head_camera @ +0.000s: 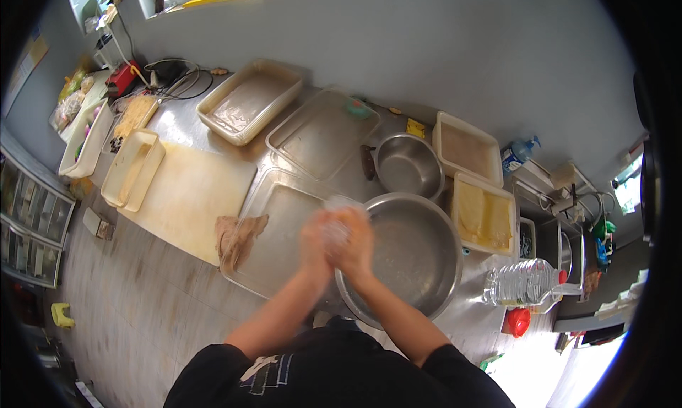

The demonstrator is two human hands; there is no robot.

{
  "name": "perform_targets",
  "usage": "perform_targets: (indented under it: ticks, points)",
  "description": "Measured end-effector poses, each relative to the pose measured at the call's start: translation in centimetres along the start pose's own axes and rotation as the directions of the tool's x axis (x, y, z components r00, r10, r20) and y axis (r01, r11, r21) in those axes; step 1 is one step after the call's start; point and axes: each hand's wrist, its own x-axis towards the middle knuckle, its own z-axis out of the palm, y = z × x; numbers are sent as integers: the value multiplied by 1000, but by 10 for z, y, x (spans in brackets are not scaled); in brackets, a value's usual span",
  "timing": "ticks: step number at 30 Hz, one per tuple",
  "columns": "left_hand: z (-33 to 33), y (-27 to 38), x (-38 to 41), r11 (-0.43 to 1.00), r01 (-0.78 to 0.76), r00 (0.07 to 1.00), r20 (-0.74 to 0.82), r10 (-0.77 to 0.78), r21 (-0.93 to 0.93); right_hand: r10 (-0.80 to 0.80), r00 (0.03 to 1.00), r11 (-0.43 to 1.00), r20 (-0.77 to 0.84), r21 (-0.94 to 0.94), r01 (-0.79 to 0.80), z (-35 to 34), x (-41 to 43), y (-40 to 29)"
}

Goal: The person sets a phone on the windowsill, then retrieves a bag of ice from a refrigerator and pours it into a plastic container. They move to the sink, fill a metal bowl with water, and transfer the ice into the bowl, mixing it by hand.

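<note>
My left hand (313,243) and my right hand (359,242) are pressed together, blurred by motion. Between them shows a whitish crumpled thing (337,233), perhaps thin plastic; its exact kind is unclear. Both hands are above the meeting point of a clear plastic tray lid (282,237) and a wide stainless steel bowl (421,253). A brown wet cloth (240,240) hangs over the lid's left edge. Behind the wide bowl stands a smaller steel bowl (409,165), with a dark-handled tool (367,162) at its left.
A white cutting board (197,189) and an oblong plastic tub (133,171) lie left. Stacked trays (250,102) and another clear lid (325,131) are along the back. Right are a tub of yellow sheets (484,216), a large clear bottle (519,283) and a pump bottle (519,155).
</note>
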Motion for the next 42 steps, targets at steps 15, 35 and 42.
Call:
perform_targets:
  ticks: [15,35,42]
  points:
    - [-191,58,47,760,175,946,-321,46,626,532,834,688,146,-649,-325,-124,-47,138]
    - [-77,74,-34,-40,-453,702,385,599,890,469,684,771,559,-637,-8,-74,-111,201]
    - [-25,69,-36,-16,-601,716,547,435,799,335,832,908,442,-388,-160,-141,-59,108]
